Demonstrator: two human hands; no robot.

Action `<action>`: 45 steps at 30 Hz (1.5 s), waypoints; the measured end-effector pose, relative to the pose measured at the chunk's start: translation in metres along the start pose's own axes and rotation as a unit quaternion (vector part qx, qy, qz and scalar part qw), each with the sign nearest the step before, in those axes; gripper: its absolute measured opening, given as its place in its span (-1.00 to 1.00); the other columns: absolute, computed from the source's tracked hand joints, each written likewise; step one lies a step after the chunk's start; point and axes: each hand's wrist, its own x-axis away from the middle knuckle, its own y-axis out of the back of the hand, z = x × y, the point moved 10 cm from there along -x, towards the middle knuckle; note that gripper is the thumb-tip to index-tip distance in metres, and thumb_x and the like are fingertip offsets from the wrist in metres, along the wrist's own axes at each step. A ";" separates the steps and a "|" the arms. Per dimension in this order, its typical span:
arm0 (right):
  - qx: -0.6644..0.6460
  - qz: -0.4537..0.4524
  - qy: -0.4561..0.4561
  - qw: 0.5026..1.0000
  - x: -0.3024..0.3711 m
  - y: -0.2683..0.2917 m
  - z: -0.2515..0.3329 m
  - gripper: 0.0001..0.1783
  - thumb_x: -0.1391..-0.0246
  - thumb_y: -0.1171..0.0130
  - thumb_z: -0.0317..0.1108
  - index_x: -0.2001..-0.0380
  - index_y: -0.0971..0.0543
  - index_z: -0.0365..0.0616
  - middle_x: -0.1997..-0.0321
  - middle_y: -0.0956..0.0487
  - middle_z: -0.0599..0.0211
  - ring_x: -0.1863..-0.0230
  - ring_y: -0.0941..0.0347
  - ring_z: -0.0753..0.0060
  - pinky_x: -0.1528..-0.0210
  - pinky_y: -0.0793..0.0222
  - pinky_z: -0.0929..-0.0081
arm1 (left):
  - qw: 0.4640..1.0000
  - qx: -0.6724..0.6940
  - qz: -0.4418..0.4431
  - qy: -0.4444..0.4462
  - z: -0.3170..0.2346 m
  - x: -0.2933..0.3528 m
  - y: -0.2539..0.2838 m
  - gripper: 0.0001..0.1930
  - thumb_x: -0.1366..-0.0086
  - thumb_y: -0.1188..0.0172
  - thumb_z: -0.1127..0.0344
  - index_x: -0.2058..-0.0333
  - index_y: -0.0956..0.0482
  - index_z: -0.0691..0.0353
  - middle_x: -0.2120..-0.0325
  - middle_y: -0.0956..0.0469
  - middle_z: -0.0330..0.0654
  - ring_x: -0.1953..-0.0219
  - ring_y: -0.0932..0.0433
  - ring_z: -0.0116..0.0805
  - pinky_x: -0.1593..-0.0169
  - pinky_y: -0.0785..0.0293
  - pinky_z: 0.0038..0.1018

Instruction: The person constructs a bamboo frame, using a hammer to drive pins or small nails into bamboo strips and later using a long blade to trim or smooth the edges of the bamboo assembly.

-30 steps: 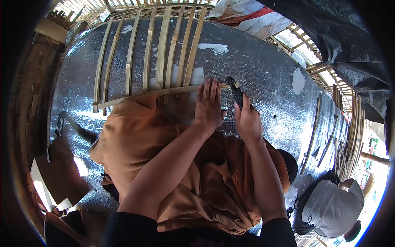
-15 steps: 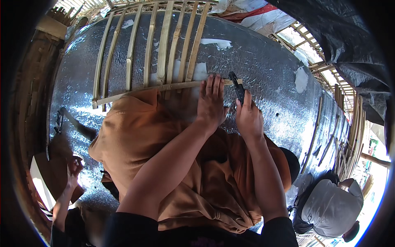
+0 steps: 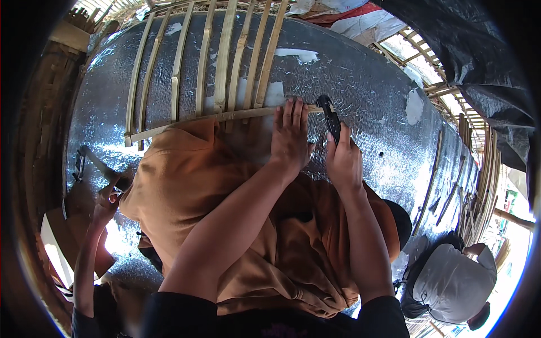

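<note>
My left hand lies flat with fingers stretched over a long crosswise wooden slat, near the slat's right end. In my right hand is a black, narrow hand tool, gripped at its lower end. Its head sits at or very near the slat's right tip; contact is unclear, and so is the exact kind of tool. Several thinner slats run away from me, their near ends meeting the crosswise one. Brown cloth spreads below my forearms and covers part of the slat's near side.
The slats rest on a silvery foil sheet with torn white patches. At left, another person's hand is at a dark-handled tool. A person in grey sits bent over at lower right. Black plastic sheeting hangs upper right.
My right hand and the black tool have shifted slightly right. My left hand stays on the slat. The other person's hand at left has moved up to the dark-handled tool.
</note>
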 end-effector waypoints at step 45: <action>0.141 -0.059 0.108 0.982 0.009 -0.010 0.017 -0.48 -0.31 -0.10 -0.24 -0.22 -0.28 -0.27 0.18 -0.64 -0.19 0.34 -0.66 -0.15 0.42 -0.63 0.12 | 0.999 -0.021 0.045 0.014 -0.001 -0.002 -0.006 -0.05 -0.39 0.00 -0.26 -0.49 0.17 0.23 -0.53 0.25 -0.08 -0.56 0.32 -0.08 -0.52 0.40 0.02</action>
